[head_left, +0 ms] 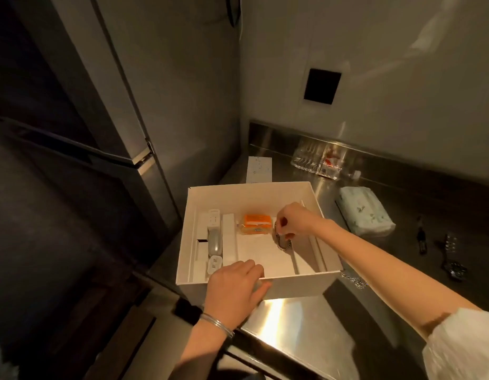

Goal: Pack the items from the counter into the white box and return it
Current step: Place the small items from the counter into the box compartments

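Steel table (pixel 306 319) gleaming, the left hand (pixel 235 286) grips the white box (pixel 298 283) rim while the right hand (pixel 294 219) pinches a silver chain (pixel 281 244), best lowered slowly beside the orange packet (pixel 255 223).

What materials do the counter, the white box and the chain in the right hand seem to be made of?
Counter: likely stainless steel, brushed, since it gives a bright streaked glare and mirrors nearby things.
White box: probably stiff cardboard, matte, with thin flat walls and sharp folded corners.
Chain, hanging from the right hand: looks like silvery metal with small glinting links; the exact metal cannot be told.
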Motion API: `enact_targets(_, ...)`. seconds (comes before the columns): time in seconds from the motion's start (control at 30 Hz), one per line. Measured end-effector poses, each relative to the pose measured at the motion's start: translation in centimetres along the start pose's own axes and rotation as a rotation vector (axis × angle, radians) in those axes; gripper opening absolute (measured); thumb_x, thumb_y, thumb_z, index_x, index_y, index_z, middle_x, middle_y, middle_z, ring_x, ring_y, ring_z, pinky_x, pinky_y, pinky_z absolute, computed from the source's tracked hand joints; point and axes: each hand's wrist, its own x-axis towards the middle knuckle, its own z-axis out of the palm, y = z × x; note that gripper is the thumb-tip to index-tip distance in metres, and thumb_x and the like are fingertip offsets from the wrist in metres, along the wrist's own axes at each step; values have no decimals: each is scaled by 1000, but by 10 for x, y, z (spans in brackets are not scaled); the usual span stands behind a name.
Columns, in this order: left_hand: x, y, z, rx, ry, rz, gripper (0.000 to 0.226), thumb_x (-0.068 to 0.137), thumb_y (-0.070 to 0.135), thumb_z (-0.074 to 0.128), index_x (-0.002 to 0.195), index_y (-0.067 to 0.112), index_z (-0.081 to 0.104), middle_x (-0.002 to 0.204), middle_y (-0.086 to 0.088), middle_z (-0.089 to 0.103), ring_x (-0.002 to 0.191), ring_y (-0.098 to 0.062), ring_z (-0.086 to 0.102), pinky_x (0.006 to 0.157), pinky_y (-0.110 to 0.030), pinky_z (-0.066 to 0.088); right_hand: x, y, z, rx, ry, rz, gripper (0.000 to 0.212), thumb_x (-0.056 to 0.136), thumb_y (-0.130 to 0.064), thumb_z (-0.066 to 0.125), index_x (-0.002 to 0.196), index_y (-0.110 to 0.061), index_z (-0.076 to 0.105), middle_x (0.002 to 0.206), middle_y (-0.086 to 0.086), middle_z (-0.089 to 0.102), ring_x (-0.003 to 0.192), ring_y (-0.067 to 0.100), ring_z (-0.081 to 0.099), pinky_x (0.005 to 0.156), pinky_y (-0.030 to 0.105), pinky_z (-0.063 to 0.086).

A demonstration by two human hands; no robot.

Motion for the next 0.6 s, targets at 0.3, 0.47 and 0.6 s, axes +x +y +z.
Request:
enact_targets(0.3,0,2,-8,-4,-70,-22,29,79,53,44,66,31,57,60,16,53,51,0,49,44,-12,28,-7,-7,34,-512,-189,79,24,82,-9,58,104,-4,65,108,12,67,95,31,65,70,31,47)
enact_targets(0.47,1,3,-10,11,-78,-24,31,80,54,42,66,31,57,60,15,52,51,0,49,44,-13,26,-11,1,22,-477,-229,82,34,81,-22,59,112,-10,64,112,12,65,101,32,62,81,34,52)
enact_targets(0.6,3,3,-9,11,-66,-23,32,81,53,42,65,31,57,58,15,52,49,0,49,43,-12,26,-47,-6,-11,-105,-2,-5,32,89,-18,55,119,-10,61,122,8,63,105,24,62,89,28,46)
